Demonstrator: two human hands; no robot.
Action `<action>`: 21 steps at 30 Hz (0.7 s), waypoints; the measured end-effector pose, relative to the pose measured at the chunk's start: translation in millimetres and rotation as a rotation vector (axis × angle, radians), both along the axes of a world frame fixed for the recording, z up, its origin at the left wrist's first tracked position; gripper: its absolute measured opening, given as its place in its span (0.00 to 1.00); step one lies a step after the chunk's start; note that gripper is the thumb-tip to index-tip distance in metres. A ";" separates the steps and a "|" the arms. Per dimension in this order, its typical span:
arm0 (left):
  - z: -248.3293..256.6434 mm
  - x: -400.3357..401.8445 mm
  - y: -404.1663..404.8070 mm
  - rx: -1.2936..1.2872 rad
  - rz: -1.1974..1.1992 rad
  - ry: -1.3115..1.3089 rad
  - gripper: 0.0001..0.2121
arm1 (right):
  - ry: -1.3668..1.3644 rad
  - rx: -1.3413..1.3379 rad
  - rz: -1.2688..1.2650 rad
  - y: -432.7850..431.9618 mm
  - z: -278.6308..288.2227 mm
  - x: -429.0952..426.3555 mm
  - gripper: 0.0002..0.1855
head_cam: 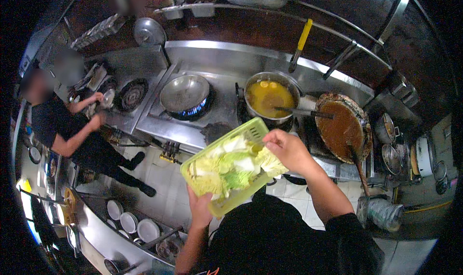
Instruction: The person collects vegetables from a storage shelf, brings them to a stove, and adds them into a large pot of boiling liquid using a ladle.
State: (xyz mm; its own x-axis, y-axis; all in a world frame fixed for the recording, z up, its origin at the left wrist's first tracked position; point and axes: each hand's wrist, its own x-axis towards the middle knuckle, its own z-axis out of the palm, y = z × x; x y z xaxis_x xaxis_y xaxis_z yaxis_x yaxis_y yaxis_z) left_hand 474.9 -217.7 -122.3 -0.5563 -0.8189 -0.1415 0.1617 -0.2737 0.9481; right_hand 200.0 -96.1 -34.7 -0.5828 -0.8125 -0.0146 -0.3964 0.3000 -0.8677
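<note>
My left hand [200,205] grips the near-left side of a light green plastic basket [231,206], tilted in front of my body. Cut pieces of napa cabbage [235,166], pale yellow, green and white, fill much of it. At the basket's right end, my right hand [289,150] has its fingers bent over a cabbage leaf [271,163]; the palm side is hidden. Just beyond the basket, a steel pot [249,108] on the stove holds yellow liquid with a ladle [289,109] in it.
A wok [184,94] sits over a lit blue flame. To the right stands a large crusted pan of brown liquid [340,130] with a long-handled tool [358,170]. A co-worker [72,130] works at the stove's left. Stacked white plates [148,230] stand on a lower-left shelf.
</note>
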 end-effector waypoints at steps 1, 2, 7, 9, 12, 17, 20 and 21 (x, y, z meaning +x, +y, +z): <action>-7.1 2.9 -1.8 -0.015 0.001 0.009 0.36 | -0.055 -0.020 0.008 4.7 -14.5 -16.7 0.09; -14.2 9.0 -0.8 0.086 0.042 0.064 0.37 | -0.065 -0.027 0.010 8.8 -22.7 -32.6 0.09; -14.2 -8.9 6.0 0.132 0.153 0.113 0.38 | 0.099 -0.259 -0.260 3.1 -68.8 -137.8 0.09; -28.5 -17.2 6.5 0.050 0.146 0.021 0.38 | -0.050 -0.388 -0.413 -4.7 -51.5 -148.1 0.16; -0.8 -64.2 19.0 0.066 0.142 -0.027 0.38 | 0.202 -0.264 -0.358 7.9 -12.1 -141.3 0.21; 20.2 -136.1 33.9 0.061 0.045 -0.024 0.39 | 0.340 -0.001 0.309 14.2 2.6 -112.5 0.20; 29.2 -178.1 49.2 0.016 -0.007 -0.035 0.42 | 0.350 -0.146 0.373 -4.2 -12.5 -103.4 0.19; 34.4 -192.3 53.8 -0.035 -0.032 -0.067 0.43 | 0.324 -0.178 0.342 -11.0 -15.1 -99.9 0.20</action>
